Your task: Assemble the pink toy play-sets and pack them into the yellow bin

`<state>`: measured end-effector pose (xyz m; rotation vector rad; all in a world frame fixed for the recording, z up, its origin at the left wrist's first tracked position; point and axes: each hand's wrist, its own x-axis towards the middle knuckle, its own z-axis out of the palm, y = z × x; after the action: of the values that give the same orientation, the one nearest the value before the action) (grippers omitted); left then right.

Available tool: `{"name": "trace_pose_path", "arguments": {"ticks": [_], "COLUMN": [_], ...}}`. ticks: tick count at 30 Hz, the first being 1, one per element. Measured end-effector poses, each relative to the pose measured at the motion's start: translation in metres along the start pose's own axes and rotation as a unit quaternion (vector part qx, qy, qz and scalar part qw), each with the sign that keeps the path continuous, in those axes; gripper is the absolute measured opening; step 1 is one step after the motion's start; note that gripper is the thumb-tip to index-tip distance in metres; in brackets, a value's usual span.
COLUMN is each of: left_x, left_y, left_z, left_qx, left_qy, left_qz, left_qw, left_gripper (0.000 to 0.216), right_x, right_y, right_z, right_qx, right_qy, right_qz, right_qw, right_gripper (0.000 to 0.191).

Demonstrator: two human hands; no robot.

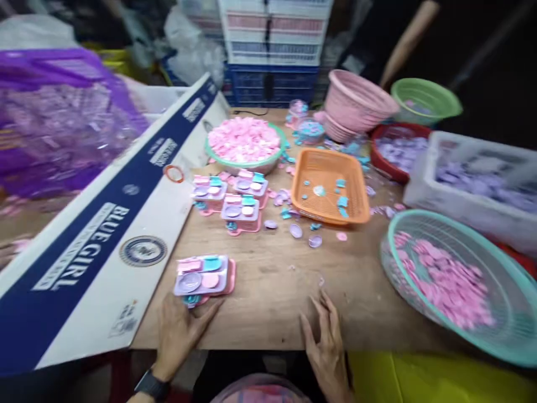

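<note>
My left hand [178,333] is at the near side of a small plastic toy set [203,280] in lilac, pink and turquoise. Its thumb is spread away from the fingers along the toy's near edge; the fingertips reach the toy's lower left corner, and I cannot tell whether they touch it. My right hand [325,341] rests on the wooden table [260,302] with its fingers stretched out and nothing held. Just beyond its fingertips lies a tiny pale scrap [321,280]. Three similar toy sets [240,212] stand together farther back.
A leaning cardboard panel [146,229] borders the left side. Behind stand a basin of pink pieces [245,140] and an orange basket [331,187]. At right are a turquoise-rimmed basket [444,224] and a white bin [419,184]. Loose lilac ovals [296,230] lie mid-table. Another person's arm [409,42] shows behind.
</note>
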<state>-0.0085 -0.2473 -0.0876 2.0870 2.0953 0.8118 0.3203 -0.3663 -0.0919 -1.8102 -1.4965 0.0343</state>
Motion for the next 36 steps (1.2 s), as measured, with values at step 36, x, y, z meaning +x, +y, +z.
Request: {"name": "trace_pose_path", "arguments": {"ticks": [36], "left_x": [0.025], "left_y": [0.073], "left_z": [-0.120], "left_qx": [-0.319], "left_qy": [-0.215], "left_qz": [-0.129], "left_qw": [0.914], "left_gripper": [0.075], "right_x": [0.262], "right_y": [-0.146], "right_z": [0.100], "right_qx": [0.014], "right_qy": [-0.288], "right_qz": [-0.007], "right_qw": [0.957], "right_gripper": [0.096]}}
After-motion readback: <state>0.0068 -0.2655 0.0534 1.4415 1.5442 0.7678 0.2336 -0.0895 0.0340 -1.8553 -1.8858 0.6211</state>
